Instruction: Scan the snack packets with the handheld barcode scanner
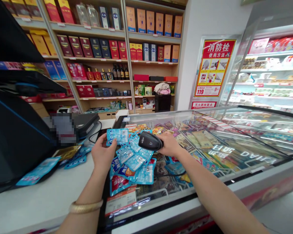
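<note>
My left hand (104,151) pinches a small blue snack packet (120,136) between thumb and fingers, its printed side turned towards me. In my right hand (169,144) is a black handheld barcode scanner (150,141), its head pointing left over the packets. Beneath both hands lies a loose heap of blue snack packets (134,159), some with red or dark blue fronts, on the glass top of a chest freezer (161,195). The scanner's handle is mostly hidden by my fingers. A dark cable (171,175) runs across the glass below my right wrist.
At left, a black checkout terminal (17,136) stands on a white counter (63,195), with more packets (75,159) beside it. Shelves of boxed bottles (95,48) line the back wall. A lit refrigerated display (271,71) is at right. A price label (120,201) lies near the freezer's front.
</note>
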Motion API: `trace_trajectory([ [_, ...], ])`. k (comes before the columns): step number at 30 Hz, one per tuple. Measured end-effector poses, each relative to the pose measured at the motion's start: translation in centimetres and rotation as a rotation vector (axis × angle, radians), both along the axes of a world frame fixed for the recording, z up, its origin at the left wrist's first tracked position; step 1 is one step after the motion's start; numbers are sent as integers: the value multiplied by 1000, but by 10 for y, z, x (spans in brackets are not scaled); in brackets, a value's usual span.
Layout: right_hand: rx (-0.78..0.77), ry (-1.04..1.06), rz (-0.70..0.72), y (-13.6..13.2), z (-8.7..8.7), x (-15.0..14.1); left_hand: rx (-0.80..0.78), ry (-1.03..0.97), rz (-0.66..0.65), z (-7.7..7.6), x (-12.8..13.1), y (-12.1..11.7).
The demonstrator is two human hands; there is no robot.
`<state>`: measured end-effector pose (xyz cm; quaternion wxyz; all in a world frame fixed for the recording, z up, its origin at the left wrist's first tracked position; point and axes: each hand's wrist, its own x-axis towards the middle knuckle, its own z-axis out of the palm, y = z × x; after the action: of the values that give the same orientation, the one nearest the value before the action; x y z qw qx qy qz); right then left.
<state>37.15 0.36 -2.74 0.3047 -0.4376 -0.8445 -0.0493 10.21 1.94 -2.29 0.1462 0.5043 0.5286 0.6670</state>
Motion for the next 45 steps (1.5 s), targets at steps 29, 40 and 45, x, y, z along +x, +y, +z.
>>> trace_trajectory([
  [29,31,65,-24,2,-3,5,-423,382,-265,-8,-22,9],
  [40,29,46,-68,3,-2,6,-446,681,-146,-5,-13,3],
  [45,51,74,-84,6,-4,7,-392,300,-215,-6,-13,1],
])
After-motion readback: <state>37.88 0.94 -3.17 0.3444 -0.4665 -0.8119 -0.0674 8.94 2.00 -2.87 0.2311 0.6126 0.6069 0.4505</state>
